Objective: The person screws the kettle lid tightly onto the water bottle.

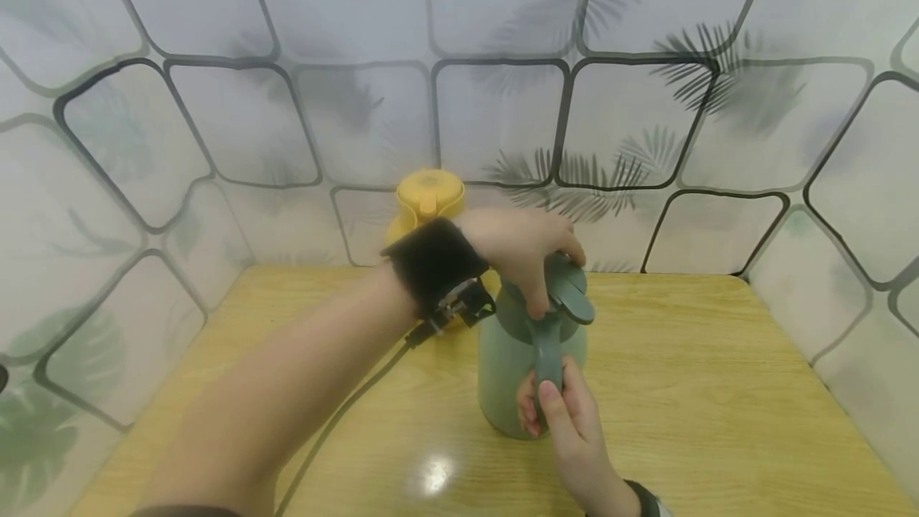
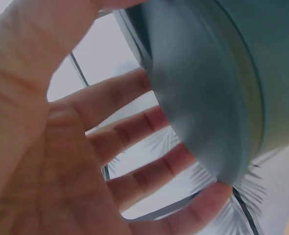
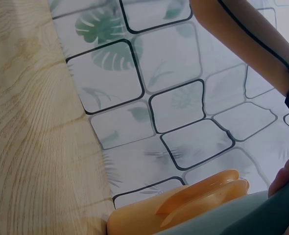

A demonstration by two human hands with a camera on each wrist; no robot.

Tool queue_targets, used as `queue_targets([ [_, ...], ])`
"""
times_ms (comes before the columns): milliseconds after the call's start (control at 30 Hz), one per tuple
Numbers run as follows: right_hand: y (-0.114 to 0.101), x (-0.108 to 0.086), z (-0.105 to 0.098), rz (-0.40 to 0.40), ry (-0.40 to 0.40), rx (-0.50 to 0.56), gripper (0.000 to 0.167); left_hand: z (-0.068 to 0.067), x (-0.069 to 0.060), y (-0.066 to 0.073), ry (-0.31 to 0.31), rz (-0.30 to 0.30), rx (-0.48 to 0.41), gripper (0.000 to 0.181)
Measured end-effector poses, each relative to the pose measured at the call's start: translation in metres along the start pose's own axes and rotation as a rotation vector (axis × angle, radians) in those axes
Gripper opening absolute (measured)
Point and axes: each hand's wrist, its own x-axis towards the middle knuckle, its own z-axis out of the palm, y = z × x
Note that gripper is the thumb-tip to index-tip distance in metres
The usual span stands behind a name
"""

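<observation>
A green thermos jug stands upright on the wooden table, its handle facing me. From above, my left hand grips the jug's darker green lid, thumb on the near side. In the left wrist view the spread fingers bend against the lid's rim. My right hand is wrapped around the handle, thumb on top of it. Right behind my left wrist is a yellow jug, partly hidden by that arm; the right wrist view shows it lying beyond the green jug.
The wooden table meets walls covered with patterned sheeting at the back and sides. A black strap with a small camera sits on my left wrist, and its cable trails down over the table.
</observation>
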Motion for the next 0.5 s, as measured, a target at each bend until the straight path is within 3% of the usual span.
queue_targets([
  [333,0.001,0.0,-0.001,0.007,0.002,-0.004,0.014,-0.001,-0.004,0.004,-0.061,-0.045,0.001,0.085],
  [500,0.003,0.001,-0.001,-0.033,-0.008,0.006,0.013,0.001,-0.003,0.011,-0.005,-0.085,-0.031,0.052],
])
